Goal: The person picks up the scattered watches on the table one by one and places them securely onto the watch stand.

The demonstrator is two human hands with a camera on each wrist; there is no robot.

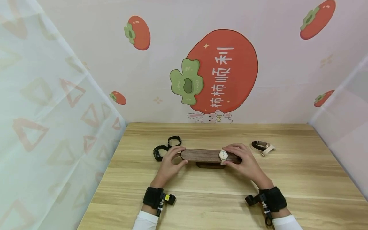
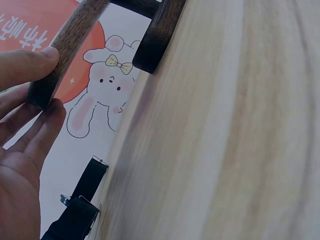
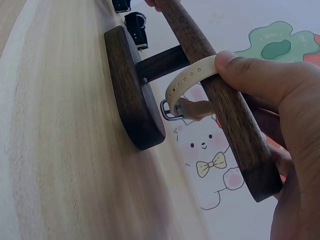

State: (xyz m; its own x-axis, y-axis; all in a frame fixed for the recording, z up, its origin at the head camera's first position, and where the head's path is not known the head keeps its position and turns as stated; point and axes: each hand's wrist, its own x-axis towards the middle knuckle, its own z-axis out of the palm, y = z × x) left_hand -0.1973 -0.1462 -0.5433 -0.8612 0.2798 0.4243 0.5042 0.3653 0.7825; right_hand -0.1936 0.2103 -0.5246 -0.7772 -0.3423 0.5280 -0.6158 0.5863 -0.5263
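A dark wooden watch stand (image 1: 201, 155) with a long crossbar on a short post and base stands on the table. My left hand (image 1: 168, 166) grips the bar's left end, thumb on the near side and fingers round the far side. Toward the right end, a watch (image 1: 223, 155) with a pale dial and cream strap sits over the bar. My right hand (image 1: 246, 161) holds the watch against the bar, its thumb on the strap (image 3: 192, 80) and its fingers behind. Under the bar, the strap's holed end hangs close to the metal buckle (image 3: 170, 111).
Two black watches, one chunky (image 1: 156, 153) and one slimmer (image 1: 179, 140), lie by my left hand. Beyond the right hand lie a dark-strapped watch (image 1: 258, 146) and a pale strap piece (image 1: 268, 149). A printed backdrop (image 1: 161, 80) rises behind the table (image 1: 201, 198).
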